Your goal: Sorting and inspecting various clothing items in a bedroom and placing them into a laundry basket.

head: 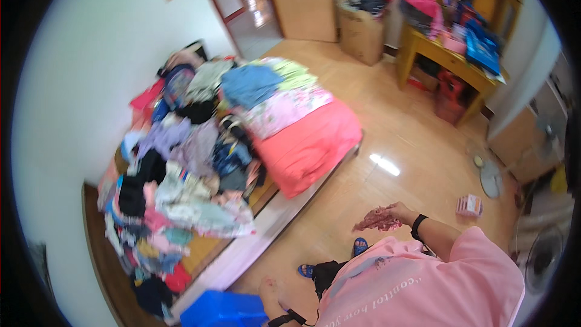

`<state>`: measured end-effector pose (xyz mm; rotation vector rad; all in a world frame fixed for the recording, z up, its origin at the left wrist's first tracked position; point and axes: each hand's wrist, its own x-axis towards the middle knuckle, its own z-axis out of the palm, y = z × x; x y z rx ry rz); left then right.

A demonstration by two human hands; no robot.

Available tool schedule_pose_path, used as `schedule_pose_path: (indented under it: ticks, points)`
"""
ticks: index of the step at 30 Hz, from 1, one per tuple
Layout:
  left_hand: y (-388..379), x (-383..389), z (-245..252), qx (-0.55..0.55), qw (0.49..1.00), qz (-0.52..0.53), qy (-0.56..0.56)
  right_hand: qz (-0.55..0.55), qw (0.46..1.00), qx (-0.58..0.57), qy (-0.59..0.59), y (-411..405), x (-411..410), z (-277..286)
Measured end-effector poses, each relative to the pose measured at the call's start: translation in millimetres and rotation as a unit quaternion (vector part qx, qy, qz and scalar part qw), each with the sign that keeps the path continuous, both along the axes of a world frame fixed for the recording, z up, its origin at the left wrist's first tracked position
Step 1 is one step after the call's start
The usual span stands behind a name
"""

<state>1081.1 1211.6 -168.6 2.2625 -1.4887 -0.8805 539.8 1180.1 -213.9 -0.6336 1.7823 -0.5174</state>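
My right hand (397,214) holds a crumpled mauve-pink cloth item (377,219) in front of my body, over the floor. Low in the view, my left hand (268,287) hangs beside a blue plastic container (222,309); no item shows in it, and blur hides how its fingers are set. A large heap of mixed clothes (186,186) covers much of the bed at the left. Towards the bed's far end lie a folded coral-red quilt (313,145), a floral pink cloth (286,109), a blue garment (252,85) and a light green cloth (292,72).
A pale bed edge (254,250) runs diagonally past my feet. A pink-and-white package (469,206) lies on the floor at the right, near a standing fan (542,259). Farther off are a filled cardboard box (361,34), a wooden dressing table (447,58) and a door (302,2).
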Motion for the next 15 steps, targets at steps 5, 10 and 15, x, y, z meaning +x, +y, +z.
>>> schedule_pose_path:
  ticks: [5,10,15]
  points:
    - [-124,-137,29,-0.066,0.963,-0.260,0.014,-0.132,0.961,-0.222,-0.096,30,-71,41]
    - [-213,-269,77,-0.077,0.902,-0.425,0.004,-0.128,0.918,-0.303,0.222,27,-142,105]
    - [-290,-429,99,-0.108,0.784,-0.606,0.078,0.020,0.833,-0.256,0.490,-24,-187,239]
